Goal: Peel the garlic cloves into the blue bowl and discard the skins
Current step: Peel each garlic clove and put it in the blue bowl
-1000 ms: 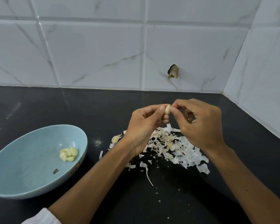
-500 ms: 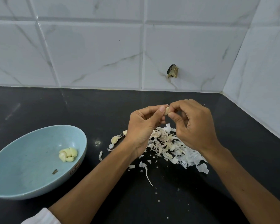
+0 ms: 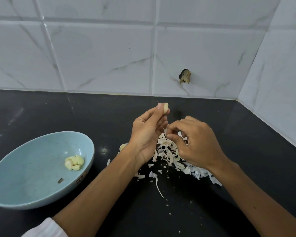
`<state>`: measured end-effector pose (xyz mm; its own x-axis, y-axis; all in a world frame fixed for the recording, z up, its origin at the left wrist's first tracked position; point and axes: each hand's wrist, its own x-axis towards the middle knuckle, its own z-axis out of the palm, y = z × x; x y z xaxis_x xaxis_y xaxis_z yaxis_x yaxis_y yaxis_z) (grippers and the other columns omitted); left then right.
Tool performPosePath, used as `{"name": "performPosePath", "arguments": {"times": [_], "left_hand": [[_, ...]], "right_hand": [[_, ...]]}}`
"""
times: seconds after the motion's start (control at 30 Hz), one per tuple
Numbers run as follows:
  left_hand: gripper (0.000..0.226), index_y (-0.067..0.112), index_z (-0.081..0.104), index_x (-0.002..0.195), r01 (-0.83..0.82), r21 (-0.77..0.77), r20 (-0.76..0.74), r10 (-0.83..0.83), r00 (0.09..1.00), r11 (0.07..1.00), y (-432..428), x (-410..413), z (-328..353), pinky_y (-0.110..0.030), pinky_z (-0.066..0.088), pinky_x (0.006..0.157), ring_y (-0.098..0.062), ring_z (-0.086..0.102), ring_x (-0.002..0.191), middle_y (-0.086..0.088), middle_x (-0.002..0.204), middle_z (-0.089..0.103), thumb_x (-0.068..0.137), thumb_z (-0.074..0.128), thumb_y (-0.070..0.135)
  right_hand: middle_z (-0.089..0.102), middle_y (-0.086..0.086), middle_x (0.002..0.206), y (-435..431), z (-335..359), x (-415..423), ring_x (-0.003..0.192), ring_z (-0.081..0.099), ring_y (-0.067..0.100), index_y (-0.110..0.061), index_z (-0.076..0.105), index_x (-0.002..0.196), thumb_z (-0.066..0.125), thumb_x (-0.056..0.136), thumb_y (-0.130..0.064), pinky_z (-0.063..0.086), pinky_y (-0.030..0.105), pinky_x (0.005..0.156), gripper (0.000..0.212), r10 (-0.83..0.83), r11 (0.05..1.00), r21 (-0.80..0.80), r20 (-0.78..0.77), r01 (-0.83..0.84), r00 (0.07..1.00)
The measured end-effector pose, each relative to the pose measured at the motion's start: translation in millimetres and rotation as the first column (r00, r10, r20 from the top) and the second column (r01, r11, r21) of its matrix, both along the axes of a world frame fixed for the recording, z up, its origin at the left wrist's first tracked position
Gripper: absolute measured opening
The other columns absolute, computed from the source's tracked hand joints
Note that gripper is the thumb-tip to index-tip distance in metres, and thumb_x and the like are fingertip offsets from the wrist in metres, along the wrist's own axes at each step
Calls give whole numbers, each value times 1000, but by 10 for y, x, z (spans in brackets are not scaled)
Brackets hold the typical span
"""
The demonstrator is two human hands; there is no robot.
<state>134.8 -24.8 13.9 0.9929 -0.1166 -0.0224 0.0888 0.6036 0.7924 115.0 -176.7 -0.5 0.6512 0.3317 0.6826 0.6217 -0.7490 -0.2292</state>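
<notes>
Head view: left hand (image 3: pixel 146 135) pinches a peeled garlic clove (image 3: pixel 166 108), right hand (image 3: pixel 199 142) a skin strip (image 3: pixel 164 130). Both hands partly hide the skin pile (image 3: pixel 163 151).

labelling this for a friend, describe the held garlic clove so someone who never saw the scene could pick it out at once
On the black counter, right of the blue bowl, two hands work over a pile of skins. The left hand holds the garlic clove up in its fingers, above the right hand. It alone is in the air; other cloves lie in the bowl.
</notes>
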Motion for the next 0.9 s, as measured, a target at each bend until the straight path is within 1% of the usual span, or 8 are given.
{"name": "performPosePath", "arguments": {"times": [0.27, 0.37, 0.47, 0.57, 0.6, 0.67, 0.8, 0.9], "left_hand": [[19, 5, 73, 109, 52, -65, 19, -51, 999, 997, 24, -21, 44, -19, 59, 77, -9, 72, 84, -7, 98, 77, 93, 68, 14], [16, 7, 74, 105, 64, -58, 36, -62, 997, 996, 19, -23, 35, -20, 59, 78, -11, 73, 88, -8, 102, 77, 91, 68, 12], [21, 7, 75, 104, 70, -56, 47, -67, 997, 996, 12, -24, 31, -20, 59, 79, -12, 73, 89, -8, 102, 77, 84, 72, 13], [28, 6, 75, 106, 77, -47, 60, -74, 995, 996, 4, -27, 29, -20, 59, 81, -12, 73, 89, -7, 100, 77, 79, 73, 14], [29, 5, 74, 106, 79, -44, 66, -76, 995, 996, 2, -27, 27, -20, 59, 81, -11, 73, 89, -7, 99, 77, 79, 73, 14], [28, 5, 74, 105, 82, -30, 73, -80, 994, 996, -8, -31, 23, -20, 58, 81, -10, 73, 86, -6, 97, 77, 79, 72, 14], [30, 4, 74, 106, 92, 14, 101, -93, 990, 996, -39, -51, 3, -20, 58, 82, -11, 72, 87, -6, 96, 77, 78, 72, 14], [33, 3, 74, 108, 106, 31, 123, -109, 986, 994, -54, -63, -15, -20, 57, 83, -12, 73, 90, -8, 99, 77, 76, 72, 14]], "right_hand": [[61, -30, 71, -134, 121, 7, 69, 62, -5, -26, 79, 86, 83, 83, -22, 42, 7, 65, 6, -11, 999, 44, -41, 13, 999], [69, -21, 70, -190, 167, -1, 66, 65, -5, -24, 81, 84, 85, 80, -28, 46, 6, 63, 7, -25, 996, 90, -42, 28, 999], [66, -20, 63, -217, 190, 2, 64, 64, -5, -24, 79, 78, 87, 74, -37, 45, 5, 62, 16, -35, 993, 114, -67, 43, 997], [62, -20, 61, -220, 184, 14, 63, 62, 0, -24, 78, 78, 87, 74, -35, 46, 11, 61, 15, -61, 991, 113, -98, 72, 993], [63, -20, 64, -220, 180, 19, 62, 61, 2, -23, 79, 81, 86, 77, -30, 50, 19, 61, 11, -69, 991, 107, -95, 79, 993], [68, -19, 74, -216, 176, 21, 63, 61, 1, -21, 79, 92, 80, 85, -19, 56, 31, 64, 8, -76, 990, 116, -45, 80, 996], [75, -8, 90, -180, 187, 9, 73, 69, 7, -15, 75, 112, 75, 92, -16, 55, 24, 62, 20, -54, 958, 285, 98, 24, 994], [75, -7, 90, -143, 191, -9, 75, 70, 8, -13, 76, 109, 76, 92, -16, 55, 24, 61, 18, -42, 952, 306, 157, -8, 987]]}}
